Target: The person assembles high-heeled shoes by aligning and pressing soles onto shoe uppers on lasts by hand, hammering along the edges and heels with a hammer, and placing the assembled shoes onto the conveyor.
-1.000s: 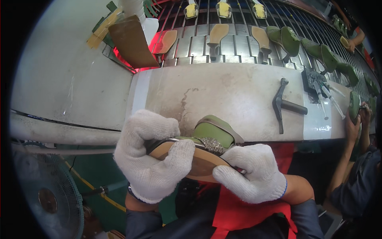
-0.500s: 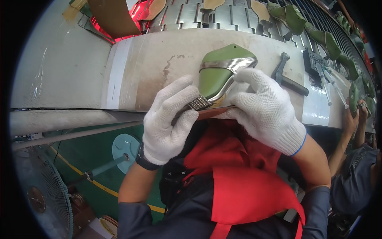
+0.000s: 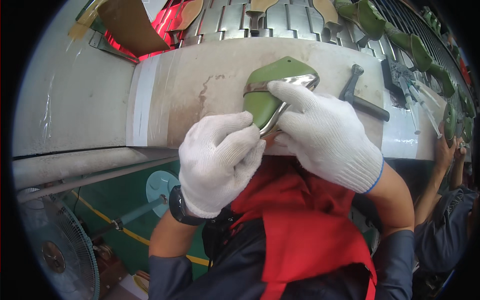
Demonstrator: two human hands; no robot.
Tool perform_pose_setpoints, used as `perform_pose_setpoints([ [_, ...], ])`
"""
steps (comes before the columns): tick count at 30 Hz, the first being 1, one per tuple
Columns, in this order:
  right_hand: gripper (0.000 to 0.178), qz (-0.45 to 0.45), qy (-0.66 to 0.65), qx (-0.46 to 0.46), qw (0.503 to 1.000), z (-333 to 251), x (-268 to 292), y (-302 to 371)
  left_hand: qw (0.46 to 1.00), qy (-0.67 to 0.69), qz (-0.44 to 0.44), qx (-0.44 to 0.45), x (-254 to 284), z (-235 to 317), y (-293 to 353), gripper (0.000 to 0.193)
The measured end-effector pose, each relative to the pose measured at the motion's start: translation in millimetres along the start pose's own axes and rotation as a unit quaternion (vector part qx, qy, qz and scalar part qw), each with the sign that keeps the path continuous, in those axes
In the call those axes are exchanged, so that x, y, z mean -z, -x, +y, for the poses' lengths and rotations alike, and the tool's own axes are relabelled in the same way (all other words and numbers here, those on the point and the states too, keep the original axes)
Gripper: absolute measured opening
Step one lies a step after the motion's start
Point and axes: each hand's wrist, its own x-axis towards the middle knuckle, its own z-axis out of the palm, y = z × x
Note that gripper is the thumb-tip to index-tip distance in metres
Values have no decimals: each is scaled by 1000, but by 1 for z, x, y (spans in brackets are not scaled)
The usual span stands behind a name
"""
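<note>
On the work table in front of me lies a green shoe last with a shiny silver strap across it and along its right edge. My left hand, in a white knitted glove, is closed, its fingertips pinched at the last's near end. They hide what lies between them. My right hand, gloved too, is closed around the right side of the last, with its index finger lying over the silver strap. A bit of brown material shows between the hands, mostly covered.
To the right lies a hammer, then a dark bristly block and syringes. A slatted metal conveyor behind carries more shoe parts and green lasts. A co-worker's arm is at far right; a fan stands lower left.
My left hand has moved right and its fingers have closed at the last's near end, covering a sparkly band that showed before. My right index finger has shifted left onto the silver strap.
</note>
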Motion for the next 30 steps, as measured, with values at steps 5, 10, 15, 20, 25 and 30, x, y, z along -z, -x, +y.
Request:
perform_pose_setpoints([
  [5, 21, 18, 71, -66, 995, 9, 8, 22, 990, -9, -122, 65, -7, -7, -68, 23],
  [10, 25, -24, 187, -105, 976, 0, 36, 24, 949, 15, -307, 67, -67, -55, -152, 68],
  [15, 53, 217, 148, -66, 963, -17, 50, 17, 941, 248, -183, 143, -45, -84, -125, 57],
  [20, 57, 210, -223, -114, 945, -35, 15, 6, 913, 399, -27, 81, -27, -67, -56, 40],
  [25, 45, 150, -25, 106, 983, -62, 6, -16, 918, 393, 31, 43, -14, -66, -25, 25],
  [30, 56, 167, 40, 158, 972, -61, -14, -11, 900, 422, 98, 43, -23, -66, -15, 92],
])
